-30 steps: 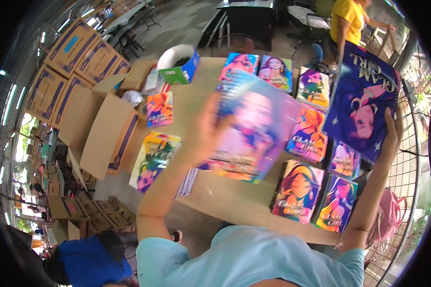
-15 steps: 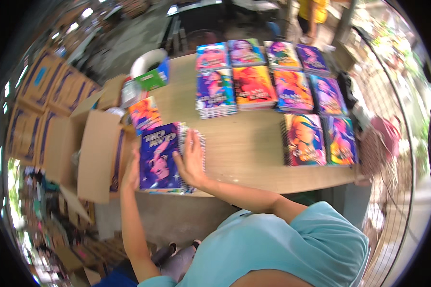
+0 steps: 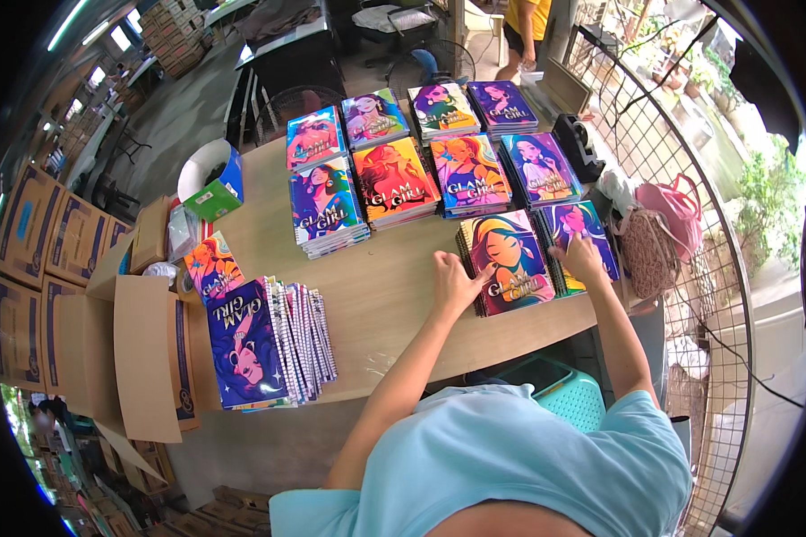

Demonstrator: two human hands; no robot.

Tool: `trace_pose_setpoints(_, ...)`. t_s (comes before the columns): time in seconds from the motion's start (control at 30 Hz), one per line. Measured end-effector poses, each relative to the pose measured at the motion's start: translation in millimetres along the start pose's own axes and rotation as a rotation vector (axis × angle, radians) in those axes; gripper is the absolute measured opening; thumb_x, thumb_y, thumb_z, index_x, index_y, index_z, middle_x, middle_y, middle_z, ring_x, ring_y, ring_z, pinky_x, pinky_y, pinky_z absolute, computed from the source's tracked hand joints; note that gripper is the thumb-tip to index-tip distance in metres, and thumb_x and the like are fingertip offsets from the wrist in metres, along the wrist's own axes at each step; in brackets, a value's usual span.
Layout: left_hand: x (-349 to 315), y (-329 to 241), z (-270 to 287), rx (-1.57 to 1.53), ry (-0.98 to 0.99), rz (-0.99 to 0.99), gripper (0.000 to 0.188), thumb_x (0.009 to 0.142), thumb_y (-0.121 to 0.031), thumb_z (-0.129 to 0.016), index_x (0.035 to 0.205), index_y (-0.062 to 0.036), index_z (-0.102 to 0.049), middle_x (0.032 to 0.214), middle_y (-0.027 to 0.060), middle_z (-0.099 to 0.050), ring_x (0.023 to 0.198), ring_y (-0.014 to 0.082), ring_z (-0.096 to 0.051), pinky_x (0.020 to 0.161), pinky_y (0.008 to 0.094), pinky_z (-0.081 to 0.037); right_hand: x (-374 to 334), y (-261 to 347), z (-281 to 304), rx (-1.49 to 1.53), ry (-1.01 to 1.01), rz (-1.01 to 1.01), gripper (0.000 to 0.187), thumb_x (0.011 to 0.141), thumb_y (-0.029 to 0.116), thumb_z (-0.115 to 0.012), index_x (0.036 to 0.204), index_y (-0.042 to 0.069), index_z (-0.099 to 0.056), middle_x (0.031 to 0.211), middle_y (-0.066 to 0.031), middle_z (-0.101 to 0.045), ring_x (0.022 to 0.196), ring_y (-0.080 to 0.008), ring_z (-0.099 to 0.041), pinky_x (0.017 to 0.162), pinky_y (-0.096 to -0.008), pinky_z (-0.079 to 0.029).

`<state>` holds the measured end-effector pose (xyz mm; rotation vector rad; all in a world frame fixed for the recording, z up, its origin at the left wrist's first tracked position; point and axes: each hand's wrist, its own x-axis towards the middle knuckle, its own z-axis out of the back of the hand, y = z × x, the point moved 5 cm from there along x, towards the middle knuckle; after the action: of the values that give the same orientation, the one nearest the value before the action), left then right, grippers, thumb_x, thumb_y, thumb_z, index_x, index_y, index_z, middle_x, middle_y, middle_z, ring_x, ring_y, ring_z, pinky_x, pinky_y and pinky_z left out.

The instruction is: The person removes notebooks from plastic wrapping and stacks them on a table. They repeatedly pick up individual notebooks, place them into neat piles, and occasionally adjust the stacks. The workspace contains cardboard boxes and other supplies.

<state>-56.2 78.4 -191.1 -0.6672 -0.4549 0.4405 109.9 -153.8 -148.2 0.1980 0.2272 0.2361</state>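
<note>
Two short stacks of spiral notebooks lie side by side at the table's near right. My left hand is at the left one, an orange-and-blue notebook; its thumb rests on the cover and its fingers are apart beside the spiral edge. On the purple-and-yellow notebook to its right lies my right hand, fingers spread, thumb near the gap between the stacks. At the near left, a dark-blue notebook tops a pile of notebooks fanned toward the right. An orange notebook lies just behind it.
Several notebook stacks form two rows toward the back. An open cardboard box stands left, near a green-and-blue box. A pink bag and brown woven bag sit at the right edge, beside wire mesh. A person stands beyond.
Both hands have left the dark-blue notebook pile at the left and moved right to the two near-right stacks. The view has turned to the right. The pile is now fanned out.
</note>
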Motion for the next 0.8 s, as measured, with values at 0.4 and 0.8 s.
trace_pose_setpoints(0.4, -38, 10, 354, -0.236, -0.36, 0.234, 0.032, 0.089, -0.02, -0.059, 0.113, 0.0002, -0.06, 0.097, 0.009, -0.065, 0.087, 0.0141, -0.061, 0.074, 0.0274, -0.05, -26, 32, 75, 0.281, -0.232, 0.422, 0.037, 0.069, -0.001, -0.046, 0.104, -0.004, -0.056, 0.081, -0.0238, -0.061, 0.079, -0.04, -0.061, 0.072, -0.0461, -0.047)
trace_pose_setpoints(0.8, -159, 255, 455, -0.633, -0.157, 0.857, 0.038, 0.086, -0.02, -0.054, 0.121, -0.0052, -0.056, 0.114, 0.0049, -0.06, 0.102, 0.0161, -0.055, 0.085, 0.0289, -0.042, -230, 454, 1, 0.452, 0.114, 2.121, 0.054, 0.068, -0.003, -0.054, 0.119, 0.017, -0.06, 0.13, -0.0065, -0.052, 0.127, -0.0267, -0.042, 0.108, -0.0545, -0.024)
